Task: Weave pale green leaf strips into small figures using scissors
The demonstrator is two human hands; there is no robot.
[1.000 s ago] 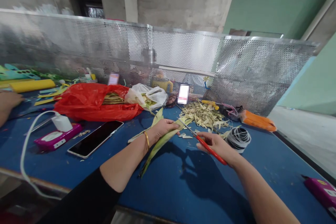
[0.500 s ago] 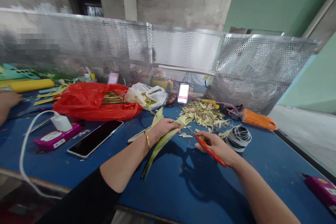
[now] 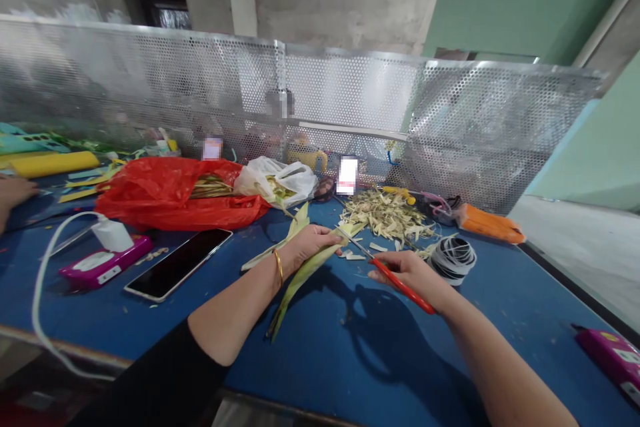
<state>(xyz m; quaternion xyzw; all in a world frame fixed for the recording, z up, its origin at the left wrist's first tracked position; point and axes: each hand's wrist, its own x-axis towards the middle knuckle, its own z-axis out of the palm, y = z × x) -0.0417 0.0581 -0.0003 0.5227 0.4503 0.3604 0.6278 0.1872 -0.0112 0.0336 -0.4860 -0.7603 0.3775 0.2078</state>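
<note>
My left hand (image 3: 309, 244) is closed around long green leaves (image 3: 300, 277) that lie on the blue table (image 3: 350, 347). Red-handled scissors (image 3: 395, 280) are gripped in my right hand (image 3: 413, 275), their blades reaching left to the leaf end beside my left fingers. Cut leaf pieces (image 3: 357, 257) lie just behind the blades. A heap of pale leaf trimmings (image 3: 387, 215) sits farther back.
A red plastic bag (image 3: 170, 197) and a white bag (image 3: 280, 181) hold more leaves. A phone (image 3: 177, 263), a pink box (image 3: 97, 265) with a white charger (image 3: 111, 235), a coil of black-and-white cord (image 3: 453, 257) and an orange object (image 3: 487, 223) lie around. A perforated metal screen (image 3: 350, 107) backs the table. Another person's hand (image 3: 13, 193) is at far left.
The scissor blades have shifted slightly along the leaf end; another small cut piece lies near the trimmings. Both hands keep their grips and places.
</note>
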